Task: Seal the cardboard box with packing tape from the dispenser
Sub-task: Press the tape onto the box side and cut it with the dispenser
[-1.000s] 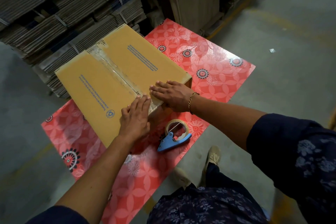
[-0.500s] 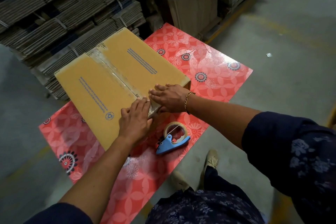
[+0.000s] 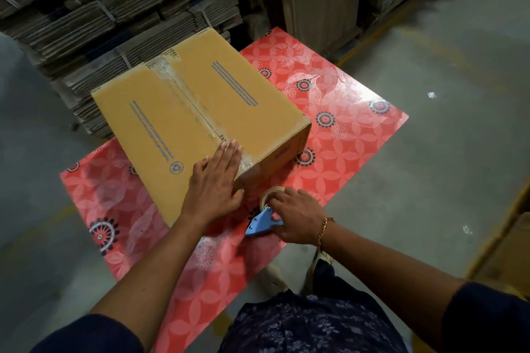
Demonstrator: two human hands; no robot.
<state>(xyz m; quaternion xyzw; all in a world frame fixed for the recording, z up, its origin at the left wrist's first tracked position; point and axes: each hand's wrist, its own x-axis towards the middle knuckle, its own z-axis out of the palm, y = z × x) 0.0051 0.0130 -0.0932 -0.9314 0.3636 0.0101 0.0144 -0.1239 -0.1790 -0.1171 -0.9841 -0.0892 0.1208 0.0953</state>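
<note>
The fingers of the left hand lie flat and spread, grasping nothing, pressed palm-down on the near corner of the cardboard box, their tips resting on the near end of the clear packing tape that runs along the centre seam between the two closed top flaps. The fingers of the right hand curl down over the tape dispenser, closing on its blue body and the pale tape roll mounted in it; the dispenser sits on the worktop just beside the box's near corner, and a thin bracelet circles the right wrist. The box rests on the worktop's left half, turned at an angle to the edges, with blue printed lines on both flaps and a recycling mark near the left hand. The tape strip looks wrinkled at both ends of the seam. The worktop is covered in a red floral pattern with dark round medallions. Beyond it stand bundles of flattened cardboard, strapped in stacks, and around it lies a grey concrete floor. Dark floral-print clothing and dark sleeves fill the bottom of the view.
</note>
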